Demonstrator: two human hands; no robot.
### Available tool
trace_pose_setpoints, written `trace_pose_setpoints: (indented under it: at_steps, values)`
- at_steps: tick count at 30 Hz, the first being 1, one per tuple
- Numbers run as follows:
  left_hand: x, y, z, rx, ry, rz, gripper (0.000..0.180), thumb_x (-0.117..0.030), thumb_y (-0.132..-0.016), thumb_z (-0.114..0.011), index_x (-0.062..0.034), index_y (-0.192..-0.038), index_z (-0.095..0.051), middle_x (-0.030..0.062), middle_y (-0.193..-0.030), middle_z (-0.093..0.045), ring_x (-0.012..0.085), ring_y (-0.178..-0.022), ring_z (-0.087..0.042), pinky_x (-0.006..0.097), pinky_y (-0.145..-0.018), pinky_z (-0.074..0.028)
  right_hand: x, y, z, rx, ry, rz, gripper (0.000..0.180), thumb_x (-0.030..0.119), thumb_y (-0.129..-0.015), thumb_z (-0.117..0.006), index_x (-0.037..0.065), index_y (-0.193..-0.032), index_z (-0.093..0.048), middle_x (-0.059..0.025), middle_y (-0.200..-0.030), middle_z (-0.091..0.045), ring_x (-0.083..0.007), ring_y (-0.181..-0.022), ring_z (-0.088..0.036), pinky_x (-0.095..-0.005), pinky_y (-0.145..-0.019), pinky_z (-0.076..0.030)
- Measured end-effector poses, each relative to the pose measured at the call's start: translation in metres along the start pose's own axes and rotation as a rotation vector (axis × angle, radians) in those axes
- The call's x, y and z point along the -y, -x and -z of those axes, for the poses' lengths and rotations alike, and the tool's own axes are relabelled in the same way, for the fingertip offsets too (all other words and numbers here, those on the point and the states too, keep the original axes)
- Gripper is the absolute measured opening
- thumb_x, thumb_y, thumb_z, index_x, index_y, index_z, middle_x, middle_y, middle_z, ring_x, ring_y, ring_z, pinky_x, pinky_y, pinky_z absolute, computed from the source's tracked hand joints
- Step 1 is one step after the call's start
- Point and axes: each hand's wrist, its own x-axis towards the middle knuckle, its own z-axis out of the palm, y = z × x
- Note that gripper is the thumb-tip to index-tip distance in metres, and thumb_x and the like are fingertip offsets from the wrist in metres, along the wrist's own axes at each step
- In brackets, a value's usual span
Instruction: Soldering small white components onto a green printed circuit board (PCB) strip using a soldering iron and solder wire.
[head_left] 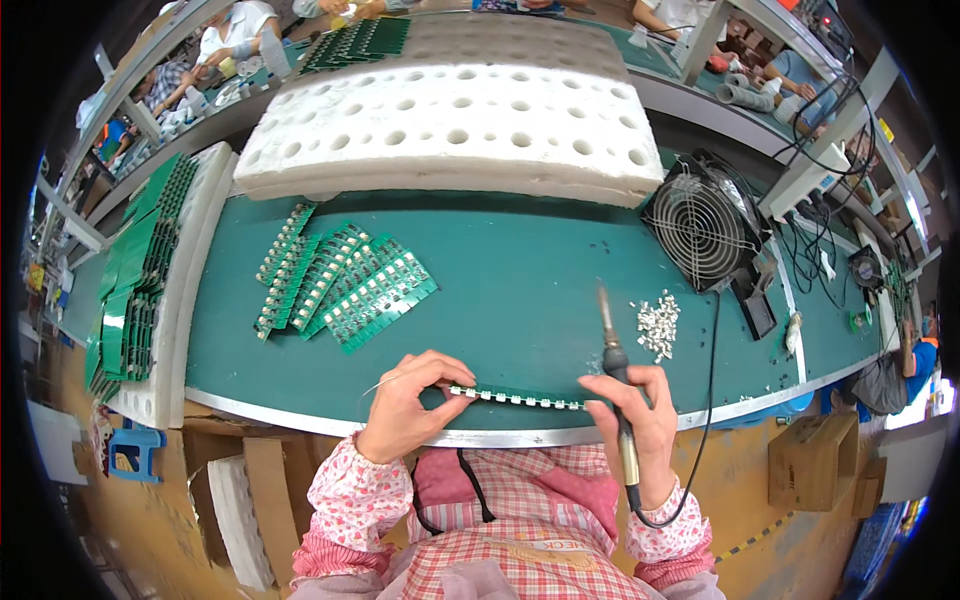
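A narrow green circuit board strip (515,400) with a row of small white parts is held on edge near the table's front edge. My left hand (405,405) pinches its left end, and a thin wire sticks out by those fingers. My right hand (645,420) is closed round a soldering iron (617,365), whose tip points up and away from the strip. The thumb and forefinger of that hand are at the strip's right end. Beyond the iron, to the right, lies a heap of small white parts (657,326). Several populated green boards (345,280) overlap at the left.
A long white foam block (450,130) with holes spans the back. Stacked green boards (140,270) lean on another foam block (185,290) at the left. A fan (700,220) stands back right, and the iron's cord (711,400) trails past my right hand. People sit across the bench.
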Motion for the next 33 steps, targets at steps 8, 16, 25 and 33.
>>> trace_pose_setpoints:
  at_steps: [8, 16, 25, 33]
  values:
    - [0.000, 0.002, -0.002, -0.001, 0.077, 0.170, 0.034, -0.007, -0.075, -0.083, -0.0041, -0.101, -0.061, 0.0096, -0.095, -0.072, 0.0203, -0.081, -0.072, 0.032, -0.073, -0.055, 0.040, -0.078, -0.048, 0.401, 0.049, 0.367, 0.010, 0.017, -0.085, -0.065, 0.013, -0.095, -0.064, -0.0085, -0.090, -0.051, -0.0250, -0.086, -0.058, -0.0373, -0.076, -0.043]
    - [0.002, 0.000, -0.004, -0.083, 0.081, 0.108, 0.052, -0.006, -0.075, -0.084, -0.0014, -0.112, -0.049, 0.0116, -0.091, -0.074, 0.0226, -0.084, -0.075, 0.033, -0.073, -0.057, 0.041, -0.081, -0.074, 0.463, -0.103, 0.333, 0.009, 0.019, -0.086, -0.067, 0.014, -0.094, -0.066, -0.0081, -0.089, -0.050, -0.0262, -0.085, -0.056, -0.0390, -0.073, -0.043]
    - [0.000, -0.002, -0.001, -0.011, 0.153, 0.180, 0.048, -0.003, -0.077, -0.082, -0.0027, -0.112, -0.049, 0.0104, -0.092, -0.076, 0.0193, -0.080, -0.074, 0.029, -0.072, -0.056, 0.022, -0.093, -0.047, 0.301, -0.274, 0.095, 0.012, 0.016, -0.083, -0.077, 0.013, -0.093, -0.071, -0.0085, -0.086, -0.054, -0.0258, -0.075, -0.059, -0.0351, -0.065, -0.049]
    - [0.000, -0.008, -0.003, -0.026, 0.143, 0.174, 0.035, -0.002, -0.078, -0.081, -0.0016, -0.101, -0.055, 0.0092, -0.090, -0.075, 0.0171, -0.078, -0.073, 0.029, -0.071, -0.057, -0.012, -0.042, 0.001, -0.029, -0.104, -0.045, 0.025, 0.007, -0.076, -0.084, 0.008, -0.097, -0.071, -0.0071, -0.085, -0.054, -0.0215, -0.076, -0.056, -0.0317, -0.069, -0.048]
